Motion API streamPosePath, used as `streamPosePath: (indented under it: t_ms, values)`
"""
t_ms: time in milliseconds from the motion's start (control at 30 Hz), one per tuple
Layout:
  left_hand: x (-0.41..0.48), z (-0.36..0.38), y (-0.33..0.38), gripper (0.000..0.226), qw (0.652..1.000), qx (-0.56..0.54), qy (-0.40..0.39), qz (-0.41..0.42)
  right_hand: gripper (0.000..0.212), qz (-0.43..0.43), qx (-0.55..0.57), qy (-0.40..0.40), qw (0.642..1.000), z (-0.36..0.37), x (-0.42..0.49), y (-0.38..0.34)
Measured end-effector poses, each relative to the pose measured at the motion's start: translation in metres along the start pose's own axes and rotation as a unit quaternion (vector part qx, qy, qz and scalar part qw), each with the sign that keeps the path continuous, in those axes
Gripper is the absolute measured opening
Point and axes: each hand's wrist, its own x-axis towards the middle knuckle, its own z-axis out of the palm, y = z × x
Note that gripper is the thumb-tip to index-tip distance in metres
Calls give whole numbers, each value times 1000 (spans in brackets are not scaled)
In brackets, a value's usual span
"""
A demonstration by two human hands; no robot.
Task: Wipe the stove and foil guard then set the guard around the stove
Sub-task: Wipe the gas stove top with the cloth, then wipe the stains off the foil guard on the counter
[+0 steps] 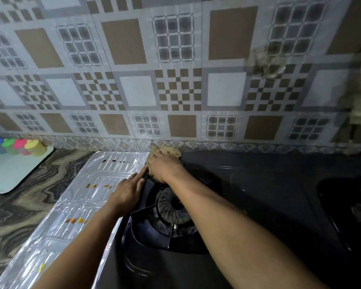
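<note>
Right hand (165, 166) presses cloth (168, 152) on stove (258, 184) — left hand (127, 190) flat on foil guard (81, 195).

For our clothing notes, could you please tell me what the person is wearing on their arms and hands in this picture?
The left hand and right hand are ungloved, and no ring, watch or bracelet shows on either. The left forearm and right forearm are bare to the picture's edge; no sleeve is in view.

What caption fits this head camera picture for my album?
Right hand grips a cloth on the stove's back corner; left hand lies flat on the foil guard.
</note>
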Motion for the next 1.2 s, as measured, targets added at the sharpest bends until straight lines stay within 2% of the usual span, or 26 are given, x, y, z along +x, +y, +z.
streamPosePath:
  t_ms: [100,200,400,467,533,567,633,667,700,767,833,867,900,967,1033,1133,1200]
  values:
    - [-2,-1,1,61,1000,1,3,2,48,-27,7,22,999,-2,-8,2]
    - [-1,-2,-1,52,1000,4,11,3,37,-48,17,32,998,-17,-18,5]
    - [0,0,4,50,1000,21,0,-17,36,-60,-45,-2,997,-26,-41,1]
    - [1,-1,4,50,999,27,-3,-20,33,-42,3,-36,998,-35,-46,2]
    - [2,-2,4,51,999,33,-8,-16,20,-7,96,-68,993,-47,-51,3]
    - [2,-2,4,51,999,33,-11,-18,14,8,147,-69,987,-53,-56,5]
    - [2,-2,4,51,999,35,-16,-23,22,25,271,-38,962,-61,-64,11]
    - [2,-2,3,51,999,34,-16,-23,28,44,370,-11,928,-63,-69,15]
    - [2,-3,3,51,999,33,-14,-22,31,62,483,22,873,-63,-71,17]
    - [4,-3,1,52,999,26,-10,-19,36,86,689,57,717,-57,-75,25]
    - [6,-3,0,53,999,37,-20,-21,38,70,826,34,558,-51,-86,27]
    - [8,-3,-2,53,998,46,-27,-22,37,63,864,29,498,-49,-93,27]
    - [8,-5,-2,53,997,57,-36,-26,38,52,889,26,453,-46,-100,25]
    - [10,-8,-3,54,995,77,-54,-29,55,5,913,6,409,-42,-109,19]
    - [4,-15,-6,54,994,88,-54,-25,66,-27,922,-13,387,-42,-115,3]
    - [-11,-28,-17,53,997,68,-27,-21,65,-32,932,-20,362,-40,-112,-22]
    - [-25,-43,-40,53,996,76,-17,-40,61,-23,931,-29,362,-40,-104,-44]
